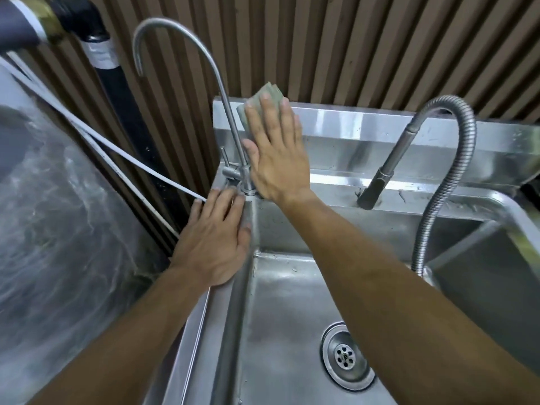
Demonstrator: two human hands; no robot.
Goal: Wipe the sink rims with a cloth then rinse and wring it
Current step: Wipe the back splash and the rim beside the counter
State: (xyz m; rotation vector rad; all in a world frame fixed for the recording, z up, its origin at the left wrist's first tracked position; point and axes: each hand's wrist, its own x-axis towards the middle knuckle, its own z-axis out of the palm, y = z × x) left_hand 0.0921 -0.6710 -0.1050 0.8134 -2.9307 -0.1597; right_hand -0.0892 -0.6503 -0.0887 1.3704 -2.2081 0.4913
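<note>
A folded grey-green cloth (270, 93) lies against the steel backsplash (380, 127) at the sink's back left corner. My right hand (277, 153) presses flat on the cloth with straight fingers, covering most of it. Flat on the sink's left rim (228, 305) rests my left hand (216, 244), fingers straight, just in front of the base of the thin gooseneck tap (225, 92). The steel sink basin (280, 311) lies below both arms, with its round drain (346, 356) near the front.
A flexible-hose sprayer tap (388, 168) stands on the back rim at the right. A second basin (491, 258) is further right. White tubing (117, 150) and a black pipe (117, 83) run along the slatted wall on the left, above clear plastic sheeting (58, 214).
</note>
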